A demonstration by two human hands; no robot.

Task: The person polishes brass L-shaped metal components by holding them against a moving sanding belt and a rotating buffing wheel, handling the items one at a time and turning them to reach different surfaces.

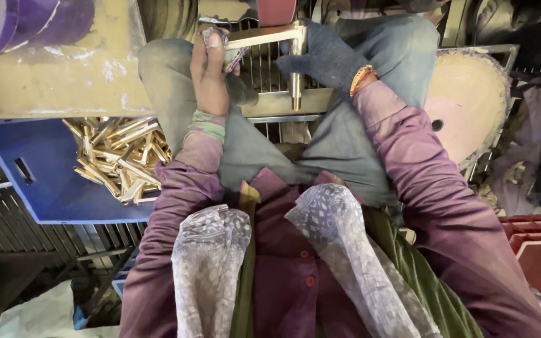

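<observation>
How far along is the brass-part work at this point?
In hand: one L-shaped brass part, held by the left hand with a cloth and the gloved right hand. Left: the pile of brass pieces in the blue tray. No finished pieces show.

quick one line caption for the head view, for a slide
Seated person holds an L-shaped brass piece up to a belt, bare left hand and cloth-wrapped right hand, blue tray of brass parts beside.

A purple-maroon buttoned shirt with long sleeves is worn. 2 ends of a pale patterned scarf are draped beside the shirt's buttons. The right hand is gloved in dark blue; an orange wristband is seen. Grey-blue trousers are worn above the shirt.
</observation>
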